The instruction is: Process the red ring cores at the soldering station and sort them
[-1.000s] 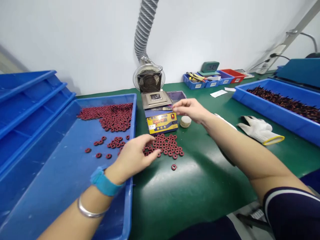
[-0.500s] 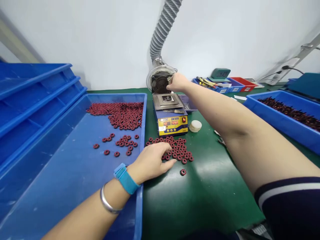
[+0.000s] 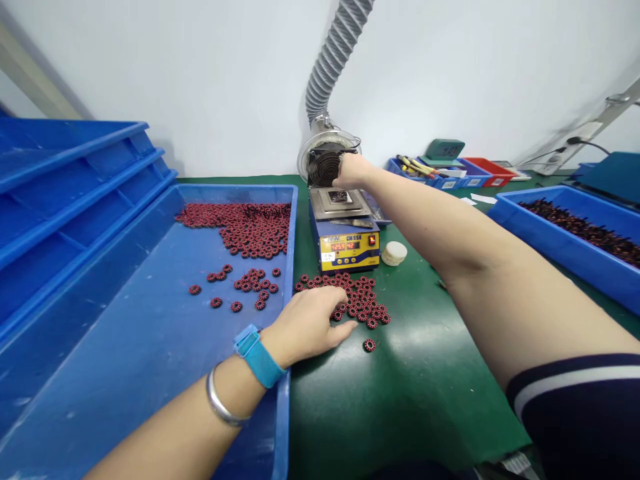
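Note:
My left hand (image 3: 315,323) rests over the near left part of a heap of small red-and-black motor stators (image 3: 367,297) on the table. Its thumb stands apart from its curved fingers; I see nothing held between them. My right hand (image 3: 351,171) is above the solder pot (image 3: 347,250), a yellow-fronted unit with red digits. Those fingers are pinched together, pointing left and down, and whatever they hold is hidden. In the pot's square opening (image 3: 340,197) there is a dark shape, either a part or a reflection. One stator (image 3: 369,345) lies alone near my left thumb.
A large blue tray (image 3: 293,240) with many stators stands left, beside stacked blue trays (image 3: 75,160). An extraction hose (image 3: 335,60) with a round hood hangs behind the pot. A white round stack (image 3: 394,253) sits right of it. Another blue bin (image 3: 565,250) holds dark parts.
My right hand has dropped slightly over the solder pot, and a dark shape shows more in its opening. My left hand stays over the stators. The whole view has shifted slightly.

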Demonstrator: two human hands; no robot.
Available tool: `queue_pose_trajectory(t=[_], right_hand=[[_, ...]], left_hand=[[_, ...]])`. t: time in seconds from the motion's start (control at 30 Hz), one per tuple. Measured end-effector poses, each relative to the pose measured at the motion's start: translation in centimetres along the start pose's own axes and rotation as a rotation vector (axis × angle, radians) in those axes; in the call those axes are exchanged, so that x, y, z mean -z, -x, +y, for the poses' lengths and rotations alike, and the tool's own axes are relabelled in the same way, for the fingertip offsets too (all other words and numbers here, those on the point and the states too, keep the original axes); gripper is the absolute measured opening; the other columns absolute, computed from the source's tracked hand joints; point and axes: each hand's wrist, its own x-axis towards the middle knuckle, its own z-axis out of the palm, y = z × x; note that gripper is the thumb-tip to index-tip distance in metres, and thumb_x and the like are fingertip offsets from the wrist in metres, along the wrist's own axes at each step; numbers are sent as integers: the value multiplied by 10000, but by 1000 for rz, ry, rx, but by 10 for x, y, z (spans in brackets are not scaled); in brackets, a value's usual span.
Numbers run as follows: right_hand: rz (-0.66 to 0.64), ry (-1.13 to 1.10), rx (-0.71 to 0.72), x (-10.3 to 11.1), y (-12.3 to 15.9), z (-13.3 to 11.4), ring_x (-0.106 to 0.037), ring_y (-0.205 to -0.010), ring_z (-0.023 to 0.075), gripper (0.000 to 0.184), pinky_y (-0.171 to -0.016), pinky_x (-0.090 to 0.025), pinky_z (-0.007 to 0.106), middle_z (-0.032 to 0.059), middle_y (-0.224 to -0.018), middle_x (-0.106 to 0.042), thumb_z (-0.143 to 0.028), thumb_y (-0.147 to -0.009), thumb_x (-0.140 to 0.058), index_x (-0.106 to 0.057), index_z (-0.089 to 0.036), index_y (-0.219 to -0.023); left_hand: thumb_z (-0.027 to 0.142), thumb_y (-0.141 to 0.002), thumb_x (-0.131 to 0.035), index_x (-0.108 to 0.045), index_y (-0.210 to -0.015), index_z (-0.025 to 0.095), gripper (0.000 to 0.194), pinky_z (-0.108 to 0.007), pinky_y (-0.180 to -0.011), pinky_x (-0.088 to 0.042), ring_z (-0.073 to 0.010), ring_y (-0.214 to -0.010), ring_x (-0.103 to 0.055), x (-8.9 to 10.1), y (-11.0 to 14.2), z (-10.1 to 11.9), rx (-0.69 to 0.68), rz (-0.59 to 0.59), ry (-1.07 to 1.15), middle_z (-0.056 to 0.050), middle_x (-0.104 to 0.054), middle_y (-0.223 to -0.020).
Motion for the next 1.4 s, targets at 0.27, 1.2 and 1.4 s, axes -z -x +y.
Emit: queue_pose_trajectory(t=[0.27,1.2,1.4], right_hand=[[49,-132,-33,0,1,0,-638,-994,341,324,-889,-530,456,163,-876,-636,-161,-633,-743,-646,-36,-916],[170,-1232,232,-19,259,-45,-672,-735,141,157,-709,-583,288,35,-826,-691,-291,-778,-701,-616,-220,-890],[187,-1157,319,-18,262,-40,-659,-735,135,124,-704,-573,291,35,-834,-669,-229,-788,-673,-611,-209,-894]], left_hand=[[345,-805,-630,-626,-877,179,181,-362,-733,-516,-241,-808,-659,-1,1,-1,-15,24,-1,-79,-712,-888],[378,-594,-831,-619,-783,143,369,-256,-667,-535,-120,-676,-623,3,-6,18,174,517,1105,-15,-669,-738],[373,-729,-706,-613,-678,158,240,-240,-565,-469,-115,-586,-547,3,-5,21,125,591,834,2,-607,-629]])
